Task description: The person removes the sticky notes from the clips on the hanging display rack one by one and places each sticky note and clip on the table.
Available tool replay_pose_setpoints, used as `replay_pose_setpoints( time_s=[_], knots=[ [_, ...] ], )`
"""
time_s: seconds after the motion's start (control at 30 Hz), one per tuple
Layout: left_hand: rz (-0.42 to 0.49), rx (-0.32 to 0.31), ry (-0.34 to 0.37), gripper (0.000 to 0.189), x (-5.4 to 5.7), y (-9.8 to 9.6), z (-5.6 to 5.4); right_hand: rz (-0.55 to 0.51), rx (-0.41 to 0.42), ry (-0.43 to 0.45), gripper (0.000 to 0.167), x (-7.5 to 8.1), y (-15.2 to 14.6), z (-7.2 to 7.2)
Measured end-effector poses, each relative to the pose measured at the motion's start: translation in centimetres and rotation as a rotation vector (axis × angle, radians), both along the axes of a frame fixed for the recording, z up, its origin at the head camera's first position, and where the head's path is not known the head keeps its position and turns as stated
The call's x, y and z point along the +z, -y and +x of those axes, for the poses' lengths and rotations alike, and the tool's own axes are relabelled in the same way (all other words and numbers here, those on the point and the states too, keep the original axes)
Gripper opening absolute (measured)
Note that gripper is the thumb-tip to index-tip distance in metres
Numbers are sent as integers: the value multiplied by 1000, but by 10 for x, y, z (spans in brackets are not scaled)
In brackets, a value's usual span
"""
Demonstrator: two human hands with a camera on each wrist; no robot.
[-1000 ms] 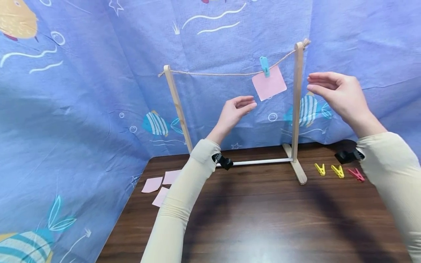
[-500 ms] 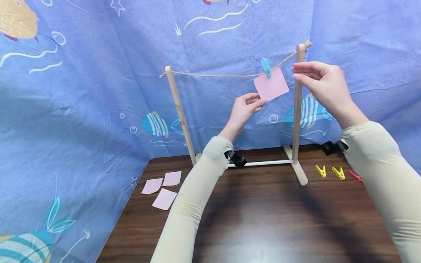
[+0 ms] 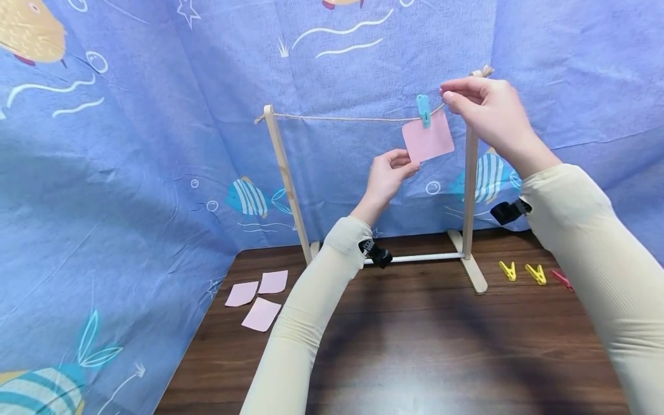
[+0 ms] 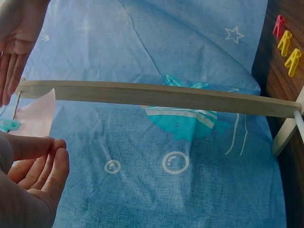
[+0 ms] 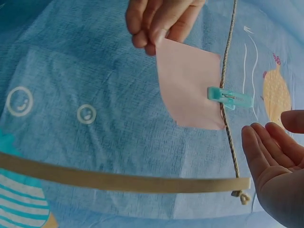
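A pink square of paper [image 3: 429, 138] hangs from a thin rope [image 3: 342, 119], held there by a light blue clothespin [image 3: 424, 109]. My left hand [image 3: 388, 176] pinches the paper's lower left corner between thumb and fingertips, which the right wrist view shows closely. Just right of the clothespin, my right hand [image 3: 487, 112] is raised beside the rope, in front of the right post's upper part. In the right wrist view the right hand [image 5: 278, 161] holds nothing, its fingers slightly bent and the thumb apart from them.
The rope spans two wooden posts, the left post [image 3: 287, 178] and the right post [image 3: 469, 190], joined low by a white rod [image 3: 425, 257]. Several pink papers [image 3: 261, 314] lie at the table's left. Two yellow clothespins [image 3: 536, 274] and a red clothespin [image 3: 562, 280] lie at the right.
My left hand has come up and right to the hanging paper and taken its lower corner. My right hand has moved left and up, from beyond the right post to beside the clothespin.
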State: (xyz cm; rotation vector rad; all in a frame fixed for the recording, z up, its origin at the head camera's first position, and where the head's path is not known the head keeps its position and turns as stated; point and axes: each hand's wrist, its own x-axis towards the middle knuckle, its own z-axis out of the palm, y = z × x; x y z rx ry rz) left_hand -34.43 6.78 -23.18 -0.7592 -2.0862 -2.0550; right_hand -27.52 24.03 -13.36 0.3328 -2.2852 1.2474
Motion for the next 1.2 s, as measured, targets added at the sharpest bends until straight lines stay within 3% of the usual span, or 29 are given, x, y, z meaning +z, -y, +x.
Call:
replay_pose_setpoints(
  time_s=[0.3,0.73,0.97,1.2],
  knots=[
    [-43,-22,-2,30,1,5,3,133,13,143,57,19,11,-12],
    [-19,-23,-2,31,1,8,4,180,86,311,65,31,14,-22],
    [-52,0,0,30,0,10,5,285,107,336,62,35,14,-22],
    [-39,-17,13,29,-1,10,5,343,109,303,58,35,11,-19]
  ],
)
